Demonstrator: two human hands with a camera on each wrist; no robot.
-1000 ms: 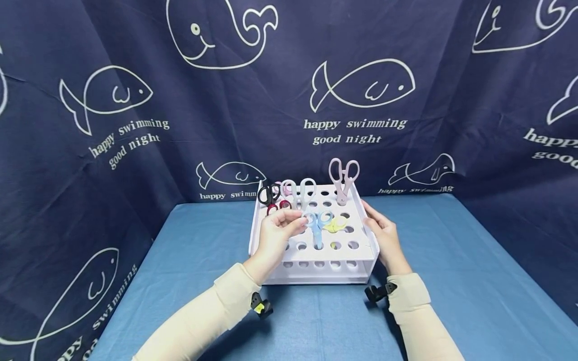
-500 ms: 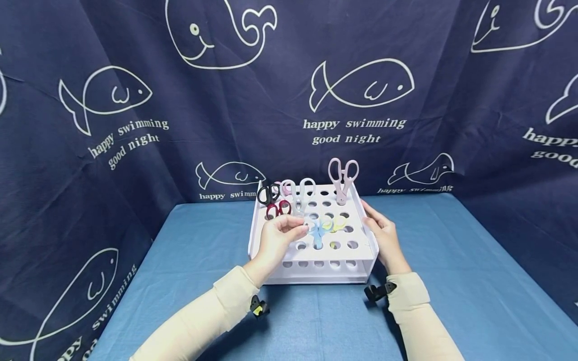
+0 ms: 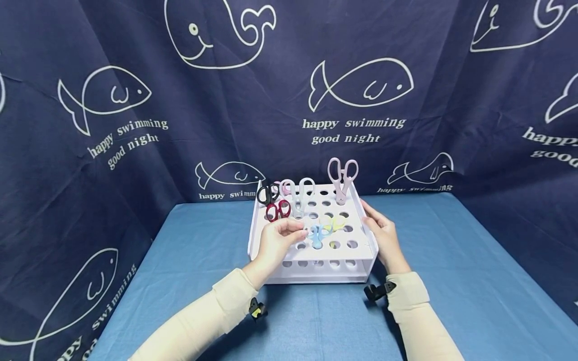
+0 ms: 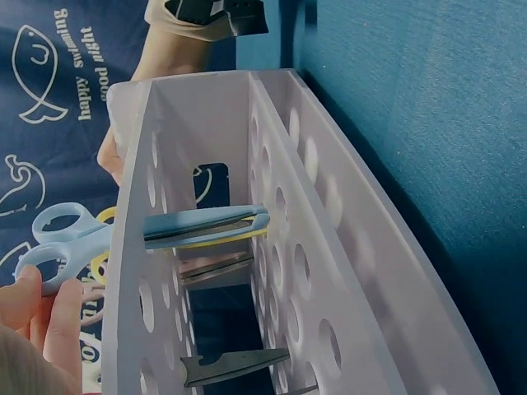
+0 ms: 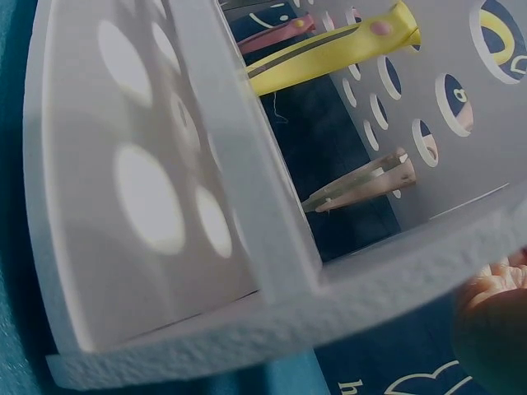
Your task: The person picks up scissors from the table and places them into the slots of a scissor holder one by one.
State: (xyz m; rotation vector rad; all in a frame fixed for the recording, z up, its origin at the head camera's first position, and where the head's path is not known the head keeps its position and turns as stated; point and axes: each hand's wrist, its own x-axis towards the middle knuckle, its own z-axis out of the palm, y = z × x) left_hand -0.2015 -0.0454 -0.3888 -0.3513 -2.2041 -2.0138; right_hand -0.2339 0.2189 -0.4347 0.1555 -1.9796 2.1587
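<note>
My left hand (image 3: 276,242) pinches one handle loop of the light blue scissors (image 3: 317,239). These stand in a front-row hole of the white rack (image 3: 298,254); in the left wrist view their blue-sheathed blades (image 4: 206,222) pass below the top board and reach the lower perforated board. My right hand (image 3: 383,234) rests against the rack's right side, fingers along the outer wall. Just behind the blue pair are yellow scissors (image 3: 334,223), standing in another hole. Their yellow blades (image 5: 338,51) show beneath the top board in the right wrist view.
Toward the back left of the rack stand black scissors (image 3: 267,194), red scissors (image 3: 277,210), pink scissors (image 3: 284,187) and white scissors (image 3: 298,198). Pale pink scissors (image 3: 342,180) rise at the back right. A blue cloth (image 3: 451,260) covers the table; a navy fish-print curtain (image 3: 253,115) hangs behind.
My left hand has moved down slightly, and the blue scissors have sunk deeper into their hole. The red scissors are now less hidden by that hand. My right hand has stayed on the rack.
</note>
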